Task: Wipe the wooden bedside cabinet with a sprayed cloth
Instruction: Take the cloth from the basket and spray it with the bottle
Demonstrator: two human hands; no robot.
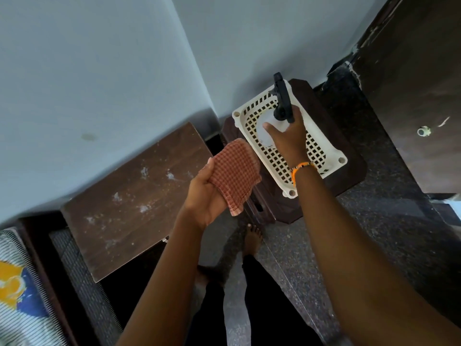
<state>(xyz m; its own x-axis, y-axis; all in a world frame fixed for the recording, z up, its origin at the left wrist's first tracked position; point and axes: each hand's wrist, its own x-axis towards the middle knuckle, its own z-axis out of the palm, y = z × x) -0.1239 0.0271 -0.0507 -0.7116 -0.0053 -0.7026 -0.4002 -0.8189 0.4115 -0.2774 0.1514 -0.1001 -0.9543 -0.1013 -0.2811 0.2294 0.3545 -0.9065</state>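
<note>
The left hand [204,193] has its grip clamped on a checked cloth [234,172], held in the air at the cabinet's three o'clock edge. The cabinet [129,198] (dark wood, flecked with pale smears) stands against the wall. At two o'clock from the cloth, the right hand [287,136] has its grip wrapped round a spray bottle [268,128] standing in a cream basket [321,138] on a brown stool [354,168].
</note>
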